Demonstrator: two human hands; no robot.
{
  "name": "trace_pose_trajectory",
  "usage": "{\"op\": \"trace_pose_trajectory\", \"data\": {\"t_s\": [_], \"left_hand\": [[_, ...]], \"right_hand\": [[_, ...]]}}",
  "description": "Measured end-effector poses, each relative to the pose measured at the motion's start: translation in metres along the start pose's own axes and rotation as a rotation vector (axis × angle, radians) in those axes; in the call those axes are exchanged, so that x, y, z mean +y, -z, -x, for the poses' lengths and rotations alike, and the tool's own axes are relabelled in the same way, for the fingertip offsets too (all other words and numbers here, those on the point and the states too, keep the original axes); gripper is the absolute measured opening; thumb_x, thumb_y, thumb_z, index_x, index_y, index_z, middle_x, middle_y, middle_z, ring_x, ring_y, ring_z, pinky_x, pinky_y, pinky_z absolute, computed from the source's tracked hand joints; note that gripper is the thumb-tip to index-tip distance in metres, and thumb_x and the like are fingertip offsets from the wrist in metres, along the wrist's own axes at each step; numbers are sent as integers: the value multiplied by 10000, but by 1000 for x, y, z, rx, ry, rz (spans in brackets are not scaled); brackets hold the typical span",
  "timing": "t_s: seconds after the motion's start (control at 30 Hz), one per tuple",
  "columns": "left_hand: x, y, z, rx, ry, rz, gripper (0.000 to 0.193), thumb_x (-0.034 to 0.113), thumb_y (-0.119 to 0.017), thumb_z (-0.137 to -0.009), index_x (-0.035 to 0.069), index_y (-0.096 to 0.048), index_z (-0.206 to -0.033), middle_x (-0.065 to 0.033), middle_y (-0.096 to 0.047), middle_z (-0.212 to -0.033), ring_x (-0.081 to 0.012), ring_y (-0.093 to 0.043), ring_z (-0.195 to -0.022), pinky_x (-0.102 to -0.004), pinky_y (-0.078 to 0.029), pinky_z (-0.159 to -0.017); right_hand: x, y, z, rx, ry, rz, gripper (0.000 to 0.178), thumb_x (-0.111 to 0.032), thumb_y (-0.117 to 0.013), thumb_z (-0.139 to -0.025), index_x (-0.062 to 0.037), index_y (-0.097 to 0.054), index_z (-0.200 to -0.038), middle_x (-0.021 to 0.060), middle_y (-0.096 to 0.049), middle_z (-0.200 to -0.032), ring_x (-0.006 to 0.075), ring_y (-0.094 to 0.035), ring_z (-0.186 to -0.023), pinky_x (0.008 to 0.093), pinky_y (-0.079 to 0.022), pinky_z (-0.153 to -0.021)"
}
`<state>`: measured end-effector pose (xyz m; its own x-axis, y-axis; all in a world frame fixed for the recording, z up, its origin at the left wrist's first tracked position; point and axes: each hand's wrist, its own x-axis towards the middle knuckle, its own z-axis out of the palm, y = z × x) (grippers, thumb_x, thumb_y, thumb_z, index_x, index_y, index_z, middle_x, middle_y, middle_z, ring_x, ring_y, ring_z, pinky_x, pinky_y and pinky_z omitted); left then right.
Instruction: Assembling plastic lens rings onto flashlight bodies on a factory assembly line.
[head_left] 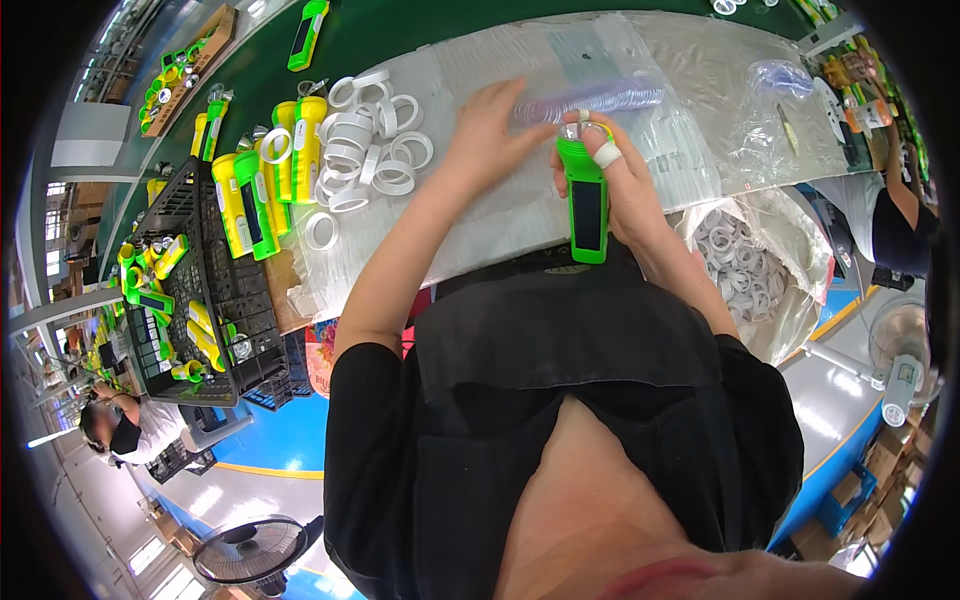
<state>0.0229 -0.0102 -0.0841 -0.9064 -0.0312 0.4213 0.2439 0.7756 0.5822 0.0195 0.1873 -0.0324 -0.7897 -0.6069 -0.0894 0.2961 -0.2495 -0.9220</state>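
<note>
Black short-sleeved top; white tape round right hand (612,185) finger.

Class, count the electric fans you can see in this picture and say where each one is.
2. One black floor fan stands at the bottom left; one white fan sits at the right edge. Others may be hidden beyond the rim.
</note>
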Motion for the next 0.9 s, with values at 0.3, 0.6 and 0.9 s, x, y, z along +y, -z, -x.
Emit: {"op": "trace_pose_trajectory", "data": {"t_s": [0.3,0.6,0.9], "left_hand": [[-2,9,1,-43,49,259,498,264,-730,-822,95,-599,-1272,-117,-585,-1121,-275,-527,-1068,-389,-432,-899],[51,51,35,11,-248,248,420,273,-380,-1007,23,-618,-1245,-137,-522,-1237,-277,-477,-1135,-353,-400,-955],[53,37,43,251,-228,468,332,142,-410,-953,2,-641,-1144,-161,-603,-1158,-318,-535,-1125,-403,-392,-965]], "right_hand": [[-1,7,0,-50,-38,68,471,-399,-511,-980,-31,-492,-1274,111,-612,-914,162,-585,-736,295,-471,-658],[-1,-22,-5,-219,-44,102,394,-321,-583,-960,-2,-522,-1184,84,-617,-913,138,-598,-721,278,-492,-652],[9,-31,-13,-338,-103,33,426,-336,-531,-991,-30,-431,-1269,76,-588,-960,154,-613,-748,280,-493,-689]]}}
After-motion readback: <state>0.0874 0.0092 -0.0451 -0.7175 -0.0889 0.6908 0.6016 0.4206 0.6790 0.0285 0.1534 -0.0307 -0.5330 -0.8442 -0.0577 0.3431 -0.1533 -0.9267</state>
